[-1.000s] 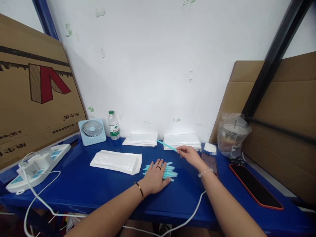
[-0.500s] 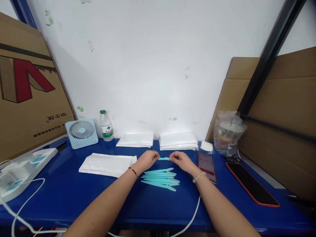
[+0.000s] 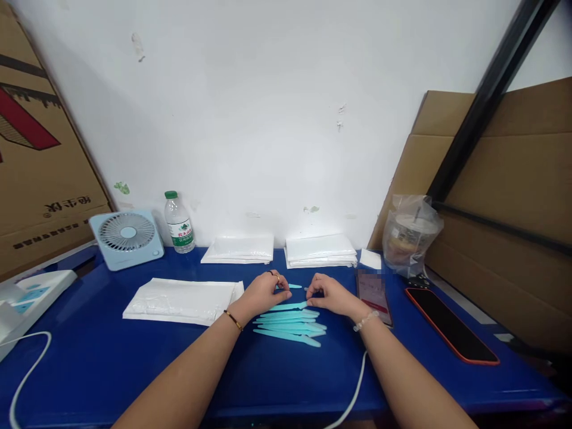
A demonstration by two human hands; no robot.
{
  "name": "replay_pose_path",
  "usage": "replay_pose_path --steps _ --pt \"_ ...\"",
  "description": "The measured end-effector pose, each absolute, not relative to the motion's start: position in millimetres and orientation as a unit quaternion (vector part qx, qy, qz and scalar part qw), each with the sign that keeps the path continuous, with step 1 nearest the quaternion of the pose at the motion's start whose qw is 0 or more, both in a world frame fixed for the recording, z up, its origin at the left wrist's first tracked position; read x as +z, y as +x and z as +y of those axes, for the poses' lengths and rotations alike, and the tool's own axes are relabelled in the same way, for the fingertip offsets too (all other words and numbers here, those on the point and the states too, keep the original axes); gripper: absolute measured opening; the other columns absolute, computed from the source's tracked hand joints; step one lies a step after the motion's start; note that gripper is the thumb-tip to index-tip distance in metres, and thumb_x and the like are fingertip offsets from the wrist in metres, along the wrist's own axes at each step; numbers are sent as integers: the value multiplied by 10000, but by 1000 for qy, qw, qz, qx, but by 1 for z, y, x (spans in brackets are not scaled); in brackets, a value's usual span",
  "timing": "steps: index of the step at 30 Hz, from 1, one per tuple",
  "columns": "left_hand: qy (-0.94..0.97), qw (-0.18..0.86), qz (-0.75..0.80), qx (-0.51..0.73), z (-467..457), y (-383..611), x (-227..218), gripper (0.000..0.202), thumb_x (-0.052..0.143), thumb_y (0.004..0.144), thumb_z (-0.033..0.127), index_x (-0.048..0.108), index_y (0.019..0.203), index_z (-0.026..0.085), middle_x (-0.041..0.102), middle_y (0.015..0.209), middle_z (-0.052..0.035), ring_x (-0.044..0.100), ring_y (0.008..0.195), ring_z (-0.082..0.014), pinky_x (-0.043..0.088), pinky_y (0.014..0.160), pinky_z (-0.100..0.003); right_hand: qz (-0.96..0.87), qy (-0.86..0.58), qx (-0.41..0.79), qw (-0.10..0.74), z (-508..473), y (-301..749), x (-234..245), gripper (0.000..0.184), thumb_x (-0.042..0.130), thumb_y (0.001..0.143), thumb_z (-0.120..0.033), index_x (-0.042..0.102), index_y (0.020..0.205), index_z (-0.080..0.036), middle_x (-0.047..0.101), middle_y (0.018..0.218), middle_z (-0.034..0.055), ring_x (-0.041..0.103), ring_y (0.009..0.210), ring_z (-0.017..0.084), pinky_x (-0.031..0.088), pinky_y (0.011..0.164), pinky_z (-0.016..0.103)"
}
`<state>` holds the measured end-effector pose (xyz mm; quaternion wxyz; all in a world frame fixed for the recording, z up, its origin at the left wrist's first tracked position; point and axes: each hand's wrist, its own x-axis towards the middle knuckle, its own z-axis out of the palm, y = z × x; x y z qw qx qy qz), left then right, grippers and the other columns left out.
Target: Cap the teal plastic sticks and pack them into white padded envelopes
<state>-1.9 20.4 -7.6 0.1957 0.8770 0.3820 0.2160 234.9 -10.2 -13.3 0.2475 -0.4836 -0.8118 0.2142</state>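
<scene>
My left hand (image 3: 270,292) is curled around one end of a turquoise eyebrow razor (image 3: 295,286), whose other end sticks out to the right past my fingers. My right hand (image 3: 328,295) is bent just to the right of it, fingertips drawn together. A small pale tip shows at those fingertips; I cannot make out what it is. Under both hands, several more turquoise razors (image 3: 288,326) lie side by side on the blue table. The topmost of these reaches the right fingertips, and whether they grip it is unclear.
A white padded mailer (image 3: 179,301) lies at left, more mailers (image 3: 319,250) against the wall. Behind stand a blue fan (image 3: 129,235) and a water bottle (image 3: 180,226). To the right are two phones (image 3: 451,325) and a bagged drink cup (image 3: 411,235). A white cable (image 3: 357,387) crosses the front.
Both hands pinched one razor between them earlier; now the right fingers have come off its end and curled down nearer the row. The left fingers have curled too. The view has shifted slightly.
</scene>
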Motion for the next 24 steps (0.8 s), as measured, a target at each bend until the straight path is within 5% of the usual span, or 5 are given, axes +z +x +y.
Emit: replay_pose_path --steps 8,17,24 --pt "877 213 414 119 23 -2 -9 206 605 733 411 653 743 210 629 716 7 542 648 -137 321 538 -228 -804 -501 214 240 -5 247 -16 94 665 745 -271 658 696 -191 553 819 22 520 781 161 399 684 263" --pt "877 134 429 170 28 -16 -5 478 659 693 471 569 1127 294 560 1128 -36 473 1071 -238 379 870 -331 -799 -481 268 241 -19 248 1 150 640 764 -353 684 771 -209 546 855 21 520 735 148 408 648 257" --pt "882 186 397 173 30 -13 -11 300 633 728 391 646 987 242 606 942 -23 522 920 -188 411 782 -259 -831 -460 258 177 -23 236 -5 79 686 705 -262 685 769 -216 532 826 6 501 712 138 384 623 244"
